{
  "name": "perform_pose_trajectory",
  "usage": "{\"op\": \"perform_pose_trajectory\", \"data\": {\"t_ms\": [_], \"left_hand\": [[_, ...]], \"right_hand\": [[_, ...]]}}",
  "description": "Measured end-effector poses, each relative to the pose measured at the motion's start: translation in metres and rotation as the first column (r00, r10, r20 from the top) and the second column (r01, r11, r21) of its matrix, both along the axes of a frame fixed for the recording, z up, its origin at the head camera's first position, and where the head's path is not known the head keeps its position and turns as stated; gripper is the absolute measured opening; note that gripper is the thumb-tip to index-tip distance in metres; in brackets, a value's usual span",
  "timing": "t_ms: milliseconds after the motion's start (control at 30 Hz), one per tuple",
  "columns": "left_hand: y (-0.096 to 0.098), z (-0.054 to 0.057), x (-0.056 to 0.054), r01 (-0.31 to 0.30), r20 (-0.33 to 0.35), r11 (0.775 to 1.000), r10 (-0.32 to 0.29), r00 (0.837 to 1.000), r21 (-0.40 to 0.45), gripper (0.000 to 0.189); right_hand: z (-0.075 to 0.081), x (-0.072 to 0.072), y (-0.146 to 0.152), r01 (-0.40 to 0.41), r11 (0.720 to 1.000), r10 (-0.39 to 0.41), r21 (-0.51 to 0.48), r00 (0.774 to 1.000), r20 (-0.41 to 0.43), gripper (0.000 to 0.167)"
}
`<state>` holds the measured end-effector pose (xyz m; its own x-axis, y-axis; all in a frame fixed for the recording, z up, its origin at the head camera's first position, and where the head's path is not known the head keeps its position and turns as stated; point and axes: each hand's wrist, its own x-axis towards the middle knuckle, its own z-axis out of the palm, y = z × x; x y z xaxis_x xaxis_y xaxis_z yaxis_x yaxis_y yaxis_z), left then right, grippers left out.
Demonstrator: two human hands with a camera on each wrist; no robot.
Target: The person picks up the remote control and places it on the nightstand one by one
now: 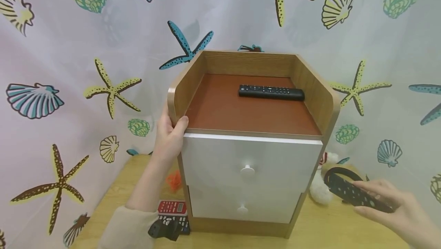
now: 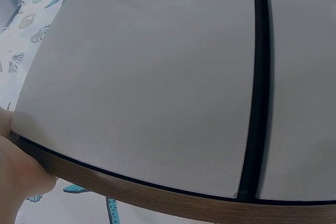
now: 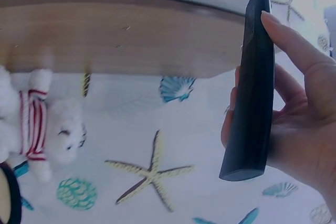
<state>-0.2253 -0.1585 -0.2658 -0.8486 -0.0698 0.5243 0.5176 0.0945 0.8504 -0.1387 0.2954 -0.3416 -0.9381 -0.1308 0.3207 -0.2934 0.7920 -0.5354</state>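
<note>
My left hand (image 1: 169,136) grips the left side panel of a small wooden cabinet (image 1: 253,218), thumb over the front edge by the top shelf. In the left wrist view, the hand (image 2: 23,174) wraps the cabinet's wooden edge beside a white drawer front (image 2: 157,87). My right hand (image 1: 392,199) holds a black remote control (image 1: 358,193) to the right of the cabinet, apart from it. The right wrist view shows this remote (image 3: 249,93) between thumb and fingers, its buttons turned away. Another black remote (image 1: 271,92) lies on the brown top shelf (image 1: 234,113).
Left of the cabinet base lie a red calculator (image 1: 172,207), a black keypad device (image 1: 184,224), a dark object (image 1: 165,229) and an orange item (image 1: 174,181). To the right sit a white plush toy (image 1: 320,189) and a dark ring-shaped object (image 1: 344,170). A patterned curtain (image 1: 220,19) hangs behind.
</note>
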Motion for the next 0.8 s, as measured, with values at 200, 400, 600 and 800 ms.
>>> {"op": "perform_pose_trajectory", "data": {"t_ms": [200,400,600,800], "left_hand": [[0.0,-0.003,0.0,0.002,0.014,1.0,-0.002,1.0,0.001,0.054],[-0.001,-0.004,-0.002,-0.005,0.007,1.0,0.005,1.0,-0.001,0.054],[-0.001,-0.004,-0.003,0.003,-0.006,1.0,-0.003,1.0,-0.001,0.054],[0.001,-0.004,-0.004,0.013,-0.03,1.0,-0.013,0.999,-0.006,0.055]], "right_hand": [[0.031,0.001,-0.02,-0.081,0.996,0.08,-0.03,0.996,-0.04,0.048],[0.064,0.0,-0.047,-0.274,0.957,0.266,-0.097,0.96,-0.092,0.053],[0.096,-0.001,-0.075,-0.344,0.939,0.339,-0.012,0.931,-0.138,0.054],[0.123,-0.004,-0.098,-0.377,0.922,0.388,0.092,0.905,-0.175,0.052]]}}
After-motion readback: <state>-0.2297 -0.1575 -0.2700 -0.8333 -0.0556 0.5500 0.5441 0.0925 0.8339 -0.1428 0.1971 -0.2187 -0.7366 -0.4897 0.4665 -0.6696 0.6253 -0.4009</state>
